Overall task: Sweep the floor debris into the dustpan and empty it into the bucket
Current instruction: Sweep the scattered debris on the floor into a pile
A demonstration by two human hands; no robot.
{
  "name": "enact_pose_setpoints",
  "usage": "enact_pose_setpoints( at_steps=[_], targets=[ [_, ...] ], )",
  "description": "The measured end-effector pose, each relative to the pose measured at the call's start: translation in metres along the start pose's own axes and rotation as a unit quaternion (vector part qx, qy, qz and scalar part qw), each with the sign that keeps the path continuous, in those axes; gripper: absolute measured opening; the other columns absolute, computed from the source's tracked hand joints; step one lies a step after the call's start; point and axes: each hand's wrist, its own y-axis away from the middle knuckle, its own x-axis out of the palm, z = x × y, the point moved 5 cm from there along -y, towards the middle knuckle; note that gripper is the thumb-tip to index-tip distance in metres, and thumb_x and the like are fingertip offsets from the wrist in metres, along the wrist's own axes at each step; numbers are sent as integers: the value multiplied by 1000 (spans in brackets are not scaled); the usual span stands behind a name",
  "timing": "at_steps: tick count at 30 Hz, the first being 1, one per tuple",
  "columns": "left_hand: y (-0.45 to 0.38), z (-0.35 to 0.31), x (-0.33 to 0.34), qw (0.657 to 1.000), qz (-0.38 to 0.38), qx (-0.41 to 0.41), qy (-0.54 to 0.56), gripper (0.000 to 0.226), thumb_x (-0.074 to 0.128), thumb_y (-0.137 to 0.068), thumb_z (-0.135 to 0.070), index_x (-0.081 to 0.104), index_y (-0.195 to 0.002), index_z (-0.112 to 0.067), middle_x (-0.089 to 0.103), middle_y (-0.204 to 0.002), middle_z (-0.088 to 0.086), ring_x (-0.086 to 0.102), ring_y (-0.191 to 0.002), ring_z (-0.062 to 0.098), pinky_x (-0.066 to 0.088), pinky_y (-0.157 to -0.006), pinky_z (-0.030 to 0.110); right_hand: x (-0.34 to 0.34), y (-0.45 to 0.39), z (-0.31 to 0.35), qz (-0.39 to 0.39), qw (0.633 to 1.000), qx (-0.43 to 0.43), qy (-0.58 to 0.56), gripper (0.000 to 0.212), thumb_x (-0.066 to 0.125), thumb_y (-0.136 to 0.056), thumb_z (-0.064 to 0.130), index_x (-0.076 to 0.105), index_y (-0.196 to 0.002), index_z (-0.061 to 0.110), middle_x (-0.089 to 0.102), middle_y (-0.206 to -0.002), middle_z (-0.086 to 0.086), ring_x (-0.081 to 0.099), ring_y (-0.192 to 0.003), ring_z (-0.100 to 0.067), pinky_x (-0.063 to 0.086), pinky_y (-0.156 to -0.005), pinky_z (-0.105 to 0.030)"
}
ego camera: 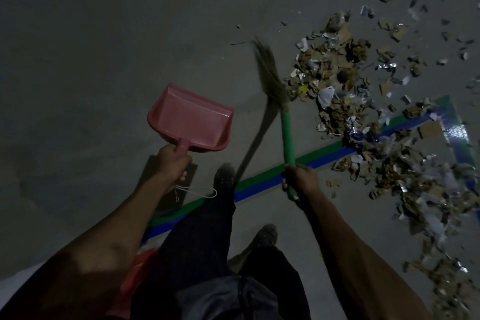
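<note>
Gripping the handle of the pink dustpan (191,119), the left hand (171,162) holds it lifted and bare of debris, while the right hand (301,176) is wrapped round the green handle of the broom (275,91), whose blurred bristles are just beside the left edge of the debris (345,78). That litter of cardboard scraps, paper and foil lies heaped and strewn across the floor (104,34) to the right, over the green and blue tape line (262,184). By my judgement the work has barely begun: nothing is in the pan, and no bucket is in view.
</note>
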Motion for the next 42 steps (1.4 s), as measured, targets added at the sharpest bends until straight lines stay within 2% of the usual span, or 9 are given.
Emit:
enact_pose_setpoints(
  at_steps=[4,9,14,17,24,33,36,39,42],
  targets=[
    [-2,-8,18,1000,13,17,-14,12,60,-83,-6,58,-95,-8,57,-62,9,51,-46,19,40,-39,20,-48,-38,28,-66,997,18,-48,18,59,-94,11,55,-90,-6,57,-66,-16,50,-38,-15,41,-38,-24],
    [4,-30,37,998,8,51,-43,10,64,-77,-15,55,-76,-20,61,-54,6,55,-38,18,48,-47,28,-64,-45,39,-86,990,-14,-114,15,57,-95,9,51,-87,-2,56,-69,-15,50,-37,-14,40,-36,-21],
    [19,-63,63,996,10,74,-51,9,63,-76,-13,56,-79,-17,59,-51,5,52,-32,15,44,-40,24,-54,-22,10,-15,999,-37,-30,25,55,-94,3,55,-114,-13,53,-62,-16,45,-32,-17,37,-34,-22],
    [25,-81,84,994,4,82,-71,9,64,-75,-13,57,-79,-14,59,-52,9,55,-37,21,46,-45,27,-75,-36,8,11,1000,-13,-22,34,57,-94,2,50,-123,-14,52,-61,-16,45,-35,-20,39,-38,-26],
    [43,-131,165,992,-15,81,-93,9,65,-74,-11,56,-75,-13,59,-55,11,56,-42,24,47,-51,31,-197,-103,43,-26,993,8,-114,11,57,-93,4,53,-85,-1,54,-66,-17,47,-39,-19,39,-39,-26],
    [73,-207,278,991,-11,88,-95,8,65,-77,-13,57,-77,-16,57,-56,7,50,-37,19,35,-37,19,-333,-173,98,-62,968,47,-239,7,56,-94,5,53,-91,-1,53,-68,-13,47,-46,-18,39,-35,-21],
    [76,-225,304,991,-2,97,-92,10,65,-78,-11,56,-79,-14,57,-61,9,51,-43,21,37,-42,21,-370,-190,115,-76,953,28,-291,5,51,-96,1,51,-101,1,52,-69,-12,47,-39,-13,39,-35,-19],
    [76,-237,322,990,6,106,-92,11,65,-79,-10,55,-78,-14,56,-64,10,51,-48,23,39,-48,25,-406,-204,128,-102,935,17,-338,26,48,-97,1,44,-122,5,50,-72,-11,47,-41,-13,40,-35,-20],
    [78,-242,329,989,0,113,-98,13,66,-78,-12,54,-75,-16,57,-65,10,53,-49,24,42,-50,28,-415,-201,137,-114,914,12,-389,17,49,-97,3,49,-113,3,54,-78,-10,48,-53,-15,40,-37,-21]
  ],
)
